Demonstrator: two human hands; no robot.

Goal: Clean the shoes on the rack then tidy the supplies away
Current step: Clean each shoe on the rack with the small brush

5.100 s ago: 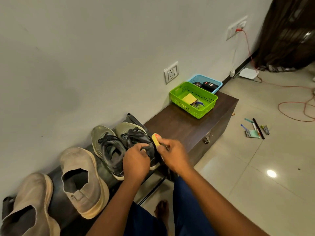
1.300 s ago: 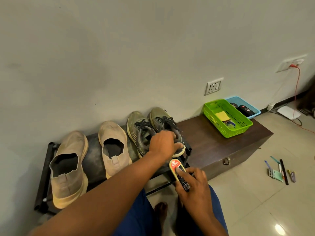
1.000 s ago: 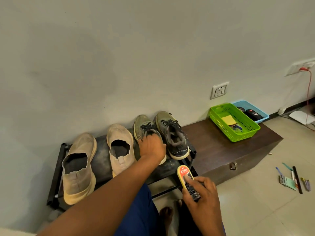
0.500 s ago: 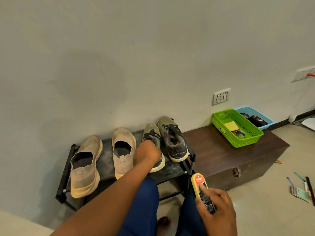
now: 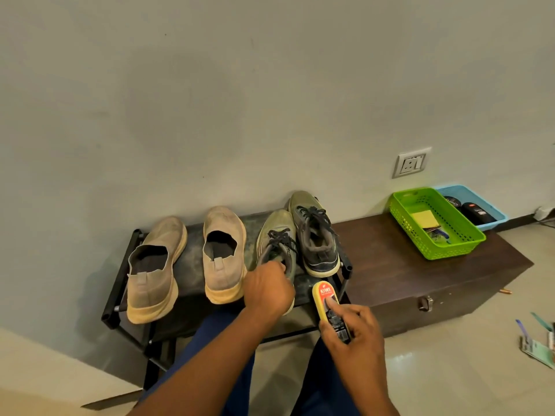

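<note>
- Closest to me, my right hand (image 5: pixel 353 331) is wrapped round the shoe-shine sponge (image 5: pixel 329 309), forefinger laid along its top, holding it just in front of the rack (image 5: pixel 120 283). I judge the risk here is the polish face brushing my trouser leg or the rack bar before it reaches a shoe.
- My left hand (image 5: pixel 268 291) has its fingers curled onto the heel and collar of the left green sneaker (image 5: pixel 274 238). That heel sits near the rack's front edge, so a hard tug could tip it off onto the floor.
- The right green sneaker (image 5: pixel 315 235) lies touching the first one; pulling one may drag the other, since the laces lie close.
- Further left, the two beige slip-ons (image 5: pixel 223 253) look dusty and, I'd say, not yet cleaned. Dark polish on them would likely stain.
- Farthest, the green basket (image 5: pixel 468 238) and blue basket (image 5: pixel 498 219) sit on the wooden chest (image 5: pixel 390 274), well away from my hands; reaching across could knock them.
</note>
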